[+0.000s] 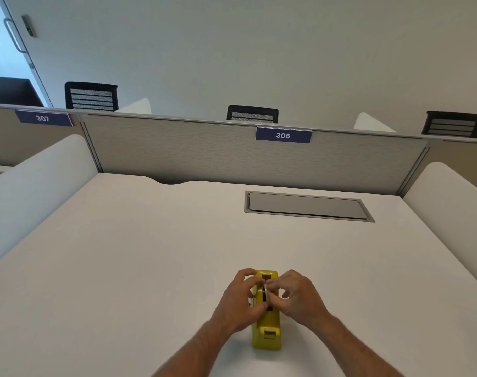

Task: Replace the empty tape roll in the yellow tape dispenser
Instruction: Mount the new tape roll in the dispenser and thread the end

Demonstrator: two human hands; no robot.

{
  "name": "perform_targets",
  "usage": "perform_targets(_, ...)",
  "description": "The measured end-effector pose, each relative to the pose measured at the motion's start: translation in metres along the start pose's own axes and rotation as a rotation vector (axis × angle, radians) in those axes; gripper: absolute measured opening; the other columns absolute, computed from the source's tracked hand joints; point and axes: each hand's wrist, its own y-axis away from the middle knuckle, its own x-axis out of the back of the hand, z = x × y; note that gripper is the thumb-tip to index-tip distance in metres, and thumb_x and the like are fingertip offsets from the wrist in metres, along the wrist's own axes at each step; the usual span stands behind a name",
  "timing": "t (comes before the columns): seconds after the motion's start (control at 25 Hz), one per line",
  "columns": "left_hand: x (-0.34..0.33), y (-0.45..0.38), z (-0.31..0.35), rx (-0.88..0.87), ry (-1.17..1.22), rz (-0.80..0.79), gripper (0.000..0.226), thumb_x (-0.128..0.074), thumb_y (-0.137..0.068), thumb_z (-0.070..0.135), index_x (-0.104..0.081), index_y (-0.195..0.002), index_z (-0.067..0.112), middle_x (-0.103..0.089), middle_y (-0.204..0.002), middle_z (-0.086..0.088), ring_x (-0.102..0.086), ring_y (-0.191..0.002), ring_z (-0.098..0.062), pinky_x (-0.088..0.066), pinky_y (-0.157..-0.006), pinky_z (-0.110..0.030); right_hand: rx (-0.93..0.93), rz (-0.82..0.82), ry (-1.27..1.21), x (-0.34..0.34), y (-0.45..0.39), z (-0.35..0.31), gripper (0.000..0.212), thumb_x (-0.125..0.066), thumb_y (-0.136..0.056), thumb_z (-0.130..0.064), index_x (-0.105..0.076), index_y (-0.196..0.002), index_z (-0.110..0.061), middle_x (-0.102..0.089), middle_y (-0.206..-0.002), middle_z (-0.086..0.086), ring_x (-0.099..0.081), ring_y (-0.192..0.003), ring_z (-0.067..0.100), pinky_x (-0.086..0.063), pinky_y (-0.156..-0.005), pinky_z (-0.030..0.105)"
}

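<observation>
A yellow tape dispenser (267,336) stands on the white desk (150,254), near its front edge, with its cutter end toward me. A tape roll (264,293) with a dark core sits upright in the dispenser's middle slot. My left hand (238,303) pinches the roll from the left side. My right hand (300,295) pinches it from the right with thumb and forefinger. Both hands cover most of the roll, so how much tape it carries is hidden.
A grey cable hatch (308,206) lies flush in the desk at the back right. A fabric partition (204,151) with a sign reading 306 (283,135) closes the far edge. White side dividers (41,183) flank the desk. Black chairs (252,114) stand behind.
</observation>
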Motion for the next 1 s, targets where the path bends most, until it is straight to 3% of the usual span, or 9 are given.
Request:
perform_targets(0.08,0.0,-0.001,-0.001,-0.001,0.004,0.0,0.049,-0.072,-0.077,0.046,-0.062,-0.124,0.033,-0.042,-0.138,0.016,-0.057,-0.092,-0.006,-0.046,-0.067,-0.003,0.036,-0.012,0.015,0.002,0.0,0.001,0.023,-0.069,-0.075,-0.037,-0.076,-0.097,-0.031,-0.074,-0.088,-0.019,-0.06,-0.083,0.007,-0.057,-0.058,0.029)
perform_targets(0.36,0.0,-0.001,-0.001,-0.003,0.012,0.001,0.044,-0.073,-0.076,0.048,-0.063,-0.117,0.037,-0.04,-0.131,0.023,-0.059,-0.087,-0.001,-0.047,-0.067,-0.004,0.046,-0.034,0.021,0.004,-0.01,0.003,0.009,-0.07,-0.08,-0.029,-0.077,-0.084,-0.03,-0.075,-0.085,-0.021,-0.057,-0.082,0.008,-0.055,-0.062,0.032)
perform_targets(0.6,0.0,-0.001,-0.001,-0.004,0.018,-0.016,0.047,-0.072,-0.074,0.047,-0.059,-0.12,0.043,-0.038,-0.133,0.023,-0.057,-0.093,0.003,-0.047,-0.066,-0.004,0.046,-0.087,0.075,0.001,-0.007,0.007,0.034,-0.07,-0.072,-0.044,-0.07,-0.106,-0.038,-0.07,-0.094,-0.024,-0.053,-0.094,0.005,-0.056,-0.063,0.026)
perform_targets(0.72,0.0,0.0,-0.001,-0.004,0.017,-0.023,0.048,-0.071,-0.074,0.049,-0.059,-0.12,0.045,-0.036,-0.132,0.025,-0.056,-0.092,0.003,-0.046,-0.066,-0.004,0.069,-0.068,0.092,0.0,-0.005,0.008,0.032,-0.07,-0.073,-0.045,-0.071,-0.103,-0.036,-0.072,-0.095,-0.024,-0.054,-0.09,0.007,-0.057,-0.061,0.028)
perform_targets(1.0,0.0,0.001,0.002,0.005,0.023,-0.004,0.049,-0.07,-0.077,0.054,-0.059,-0.123,0.042,-0.039,-0.136,0.022,-0.056,-0.09,0.008,-0.045,-0.067,-0.003,0.071,-0.055,0.037,0.003,-0.007,0.006,0.02,-0.064,-0.081,-0.042,-0.074,-0.098,-0.038,-0.059,-0.078,-0.044,-0.054,-0.086,0.007,-0.052,-0.061,0.024)
